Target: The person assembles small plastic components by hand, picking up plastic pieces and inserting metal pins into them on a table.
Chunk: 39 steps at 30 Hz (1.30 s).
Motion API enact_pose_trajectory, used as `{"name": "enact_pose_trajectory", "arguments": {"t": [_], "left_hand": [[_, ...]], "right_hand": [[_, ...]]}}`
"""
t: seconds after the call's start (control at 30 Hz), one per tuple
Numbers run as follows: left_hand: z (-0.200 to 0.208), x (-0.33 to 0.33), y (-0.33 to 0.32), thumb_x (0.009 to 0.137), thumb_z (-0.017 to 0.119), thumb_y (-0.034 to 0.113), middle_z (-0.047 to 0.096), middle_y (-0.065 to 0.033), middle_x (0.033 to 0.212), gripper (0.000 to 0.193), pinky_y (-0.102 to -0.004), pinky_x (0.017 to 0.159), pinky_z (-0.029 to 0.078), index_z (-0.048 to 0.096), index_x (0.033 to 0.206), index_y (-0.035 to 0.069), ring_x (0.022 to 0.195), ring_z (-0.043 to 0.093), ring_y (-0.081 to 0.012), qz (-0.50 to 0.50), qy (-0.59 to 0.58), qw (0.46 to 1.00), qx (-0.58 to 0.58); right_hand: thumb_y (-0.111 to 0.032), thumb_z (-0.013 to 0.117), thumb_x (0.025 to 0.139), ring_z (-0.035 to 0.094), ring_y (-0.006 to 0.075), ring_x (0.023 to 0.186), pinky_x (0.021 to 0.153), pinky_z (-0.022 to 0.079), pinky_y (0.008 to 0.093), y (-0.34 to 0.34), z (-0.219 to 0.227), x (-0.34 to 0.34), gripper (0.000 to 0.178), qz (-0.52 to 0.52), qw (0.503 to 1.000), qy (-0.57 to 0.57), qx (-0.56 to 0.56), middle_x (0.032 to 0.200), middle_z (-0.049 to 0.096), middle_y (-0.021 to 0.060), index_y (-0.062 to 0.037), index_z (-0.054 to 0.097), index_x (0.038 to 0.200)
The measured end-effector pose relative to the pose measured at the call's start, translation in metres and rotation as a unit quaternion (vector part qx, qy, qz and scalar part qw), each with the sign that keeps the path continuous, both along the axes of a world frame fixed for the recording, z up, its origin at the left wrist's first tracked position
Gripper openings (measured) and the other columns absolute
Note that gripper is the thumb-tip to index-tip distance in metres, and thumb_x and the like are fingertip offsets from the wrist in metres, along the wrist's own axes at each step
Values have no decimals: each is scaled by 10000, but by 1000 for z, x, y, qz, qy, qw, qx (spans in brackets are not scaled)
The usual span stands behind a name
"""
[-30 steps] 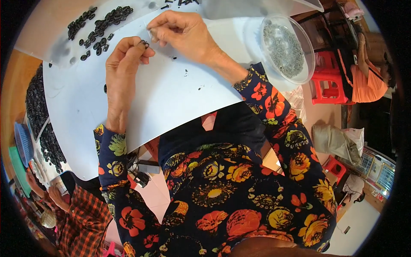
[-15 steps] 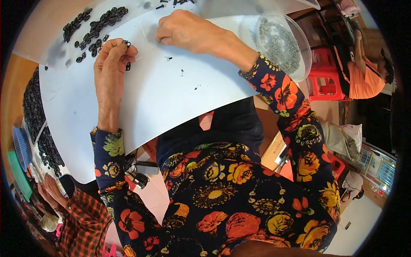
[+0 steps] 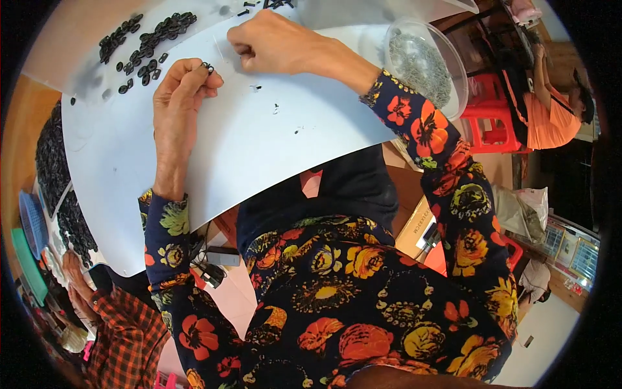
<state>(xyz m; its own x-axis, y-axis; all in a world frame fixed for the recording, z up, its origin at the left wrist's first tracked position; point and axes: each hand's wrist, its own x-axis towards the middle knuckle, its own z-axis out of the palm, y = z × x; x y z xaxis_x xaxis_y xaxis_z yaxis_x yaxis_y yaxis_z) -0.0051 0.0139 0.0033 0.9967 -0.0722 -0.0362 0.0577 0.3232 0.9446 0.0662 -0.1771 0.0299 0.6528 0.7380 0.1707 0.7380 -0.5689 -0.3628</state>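
Above the white tabletop, my left hand pinches a small black ringed part between thumb and fingertips. To its right, my right hand is closed, fingers curled inward; what it grips, if anything, does not show. The two hands are a short way apart. Beyond my left hand lies a loose heap of small black oval parts. Past my right hand are a few black pieces, partly cut off by the frame's edge.
A clear round tub of thin metal pins stands at the right. Dark scraps dot the table. More black parts are piled at the far left, near a person in a checked shirt. Red stools stand beyond the tub.
My left hand has shifted slightly right, and the second black piece dangling beneath its fingers no longer shows. My right hand has moved a little left, toward it.
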Motion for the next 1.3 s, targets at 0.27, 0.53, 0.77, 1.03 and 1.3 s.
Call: {"name": "enact_pose_trajectory", "arguments": {"t": [0.27,0.53,0.77,1.03,1.3], "left_hand": [[0,-4,-8,886,540,64,605,-45,818,91,-262,698,446,586,934,1,782,613,-147,-16,-5,1000,13],[3,-6,-15,879,536,52,611,-54,825,88,-266,695,449,582,929,-3,779,614,-148,-8,15,1000,13],[2,-7,-14,874,519,70,613,-50,768,92,-245,683,438,594,874,16,732,585,-110,-22,-12,997,78],[3,-8,-14,889,513,80,609,-24,774,105,-236,680,436,594,894,12,729,590,-101,-38,-34,991,124],[0,-8,-15,913,523,97,611,-35,789,112,-233,694,434,583,935,6,722,560,-93,-37,-35,994,101]], "right_hand": [[-50,626,808,565,64,669,641,483,230,-2,-24,-14,131,-73,833,377,398,780,638,7,-30,675,927],[-65,639,837,609,70,828,760,498,221,-2,-26,-17,187,-2,860,317,399,891,656,9,-50,641,1024],[-68,618,856,604,62,834,784,495,218,-2,-25,-19,196,8,882,293,369,901,657,5,-47,622,1051],[-54,588,859,583,40,801,741,482,201,-2,-26,-20,180,20,882,304,360,865,639,-15,-43,618,1036],[-87,617,861,553,35,715,652,473,195,-3,-24,-22,137,7,872,312,377,811,626,-16,-24,632,982]]}}
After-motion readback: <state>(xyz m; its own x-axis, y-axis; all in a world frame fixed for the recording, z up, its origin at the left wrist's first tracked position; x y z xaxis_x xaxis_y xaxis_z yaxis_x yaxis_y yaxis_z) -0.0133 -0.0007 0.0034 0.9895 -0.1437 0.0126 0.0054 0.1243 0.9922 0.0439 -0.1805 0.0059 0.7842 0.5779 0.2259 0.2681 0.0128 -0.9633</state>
